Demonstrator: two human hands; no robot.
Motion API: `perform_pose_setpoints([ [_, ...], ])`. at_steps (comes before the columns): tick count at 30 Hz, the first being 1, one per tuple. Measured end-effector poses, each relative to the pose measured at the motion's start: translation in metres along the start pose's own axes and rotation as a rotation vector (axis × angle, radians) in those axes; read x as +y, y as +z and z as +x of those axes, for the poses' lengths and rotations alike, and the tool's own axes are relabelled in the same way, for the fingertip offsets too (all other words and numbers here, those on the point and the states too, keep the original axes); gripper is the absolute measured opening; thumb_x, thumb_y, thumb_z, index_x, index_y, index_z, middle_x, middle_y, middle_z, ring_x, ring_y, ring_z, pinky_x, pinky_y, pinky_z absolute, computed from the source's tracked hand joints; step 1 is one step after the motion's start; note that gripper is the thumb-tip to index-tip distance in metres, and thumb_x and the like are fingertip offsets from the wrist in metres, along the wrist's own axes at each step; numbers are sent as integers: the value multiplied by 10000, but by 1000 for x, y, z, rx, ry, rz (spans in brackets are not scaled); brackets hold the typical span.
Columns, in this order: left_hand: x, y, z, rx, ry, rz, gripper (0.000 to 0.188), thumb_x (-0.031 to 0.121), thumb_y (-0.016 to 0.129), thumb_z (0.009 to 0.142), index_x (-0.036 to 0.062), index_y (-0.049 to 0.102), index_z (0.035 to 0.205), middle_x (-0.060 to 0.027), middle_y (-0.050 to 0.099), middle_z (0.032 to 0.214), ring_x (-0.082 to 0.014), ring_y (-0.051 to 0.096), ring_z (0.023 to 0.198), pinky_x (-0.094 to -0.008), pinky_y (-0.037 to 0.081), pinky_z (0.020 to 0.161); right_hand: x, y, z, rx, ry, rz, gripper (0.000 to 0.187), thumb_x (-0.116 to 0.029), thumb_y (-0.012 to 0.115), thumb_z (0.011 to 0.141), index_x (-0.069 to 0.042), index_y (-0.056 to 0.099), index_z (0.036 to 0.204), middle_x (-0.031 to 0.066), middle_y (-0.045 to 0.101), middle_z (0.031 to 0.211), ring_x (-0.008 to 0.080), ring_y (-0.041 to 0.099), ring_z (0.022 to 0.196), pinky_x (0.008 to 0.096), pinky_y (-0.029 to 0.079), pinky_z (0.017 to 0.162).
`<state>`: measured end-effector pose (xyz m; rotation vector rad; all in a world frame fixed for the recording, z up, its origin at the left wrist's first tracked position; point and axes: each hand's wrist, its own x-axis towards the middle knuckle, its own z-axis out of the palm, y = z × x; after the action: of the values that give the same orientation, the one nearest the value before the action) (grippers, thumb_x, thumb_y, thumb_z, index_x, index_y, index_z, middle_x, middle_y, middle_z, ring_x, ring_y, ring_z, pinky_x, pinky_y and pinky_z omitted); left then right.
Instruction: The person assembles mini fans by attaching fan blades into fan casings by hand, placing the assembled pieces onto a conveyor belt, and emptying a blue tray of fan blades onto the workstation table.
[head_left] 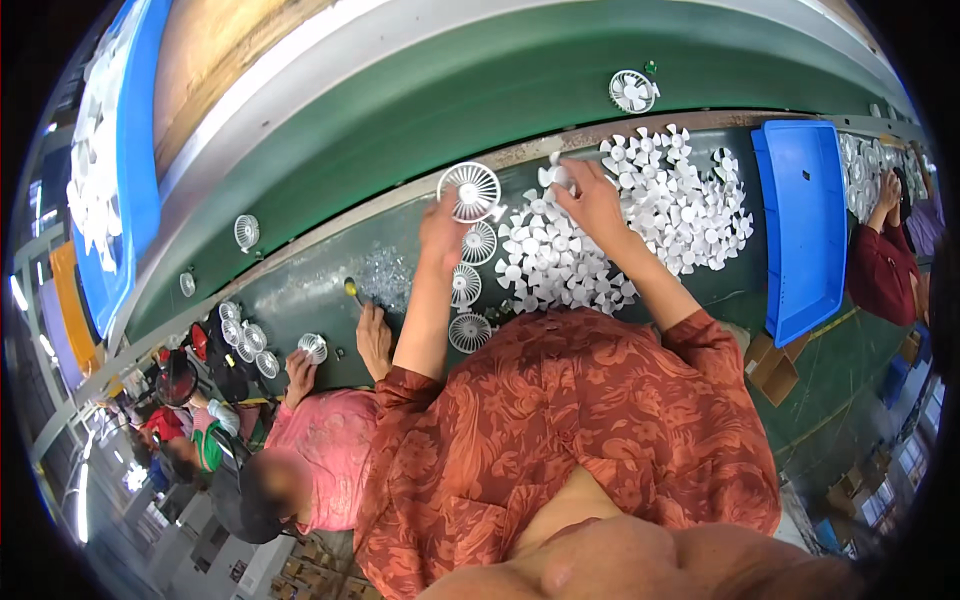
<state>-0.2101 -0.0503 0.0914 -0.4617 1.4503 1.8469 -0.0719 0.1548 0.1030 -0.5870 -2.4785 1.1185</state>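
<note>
My left hand (441,236) is closed on the edge of a round white fan guard (476,190), lifted over the green bench. My right hand (597,207) pinches a small white fan blade (554,174), somewhat blurred, a little to the right of that guard. Under and around my right wrist spreads a large heap of loose white fan blades (560,262). Between my left forearm and the heap, several more fan guards stand in a row, such as this nearest fan guard (469,332).
Beyond the bench ledge runs a green conveyor belt (520,105) carrying a fan guard with blade (632,92). A blue tray (806,230) stands right of the heap. At left, a co-worker in pink (335,440) holds a yellow-tipped tool (352,289) near small clear parts (385,278).
</note>
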Motion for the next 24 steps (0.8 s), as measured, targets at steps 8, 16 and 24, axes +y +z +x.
perform_pose_setpoints([
  [8, -20, 49, -51, -264, 2, 65, 379, 338, 569, 931, 12, 558, 1124, -60, 619, 1000, -139, 599, 838, -277, 509, 718, -59, -13, -17, -121, -281, -188, 323, -157, 694, 745, -78, 616, 1048, 83, 560, 891, 271, 609, 755, 364, 513, 605],
  [16, -34, 44, -69, -180, 280, 350, 223, 154, 606, 909, -23, 570, 1039, -38, 627, 882, -91, 546, 772, -255, 459, 676, -67, -8, -29, -147, -308, -95, 356, -126, 686, 734, -60, 577, 1067, 111, 520, 909, 285, 582, 863, 382, 505, 663],
  [24, -45, 21, -83, -299, 324, 753, 221, 144, 603, 886, -42, 574, 1001, -101, 633, 809, -112, 541, 749, -282, 460, 680, -13, 2, -40, -638, 291, 405, 367, -299, 752, 727, -2, 648, 915, 156, 637, 777, 266, 621, 711, 358, 474, 681],
])
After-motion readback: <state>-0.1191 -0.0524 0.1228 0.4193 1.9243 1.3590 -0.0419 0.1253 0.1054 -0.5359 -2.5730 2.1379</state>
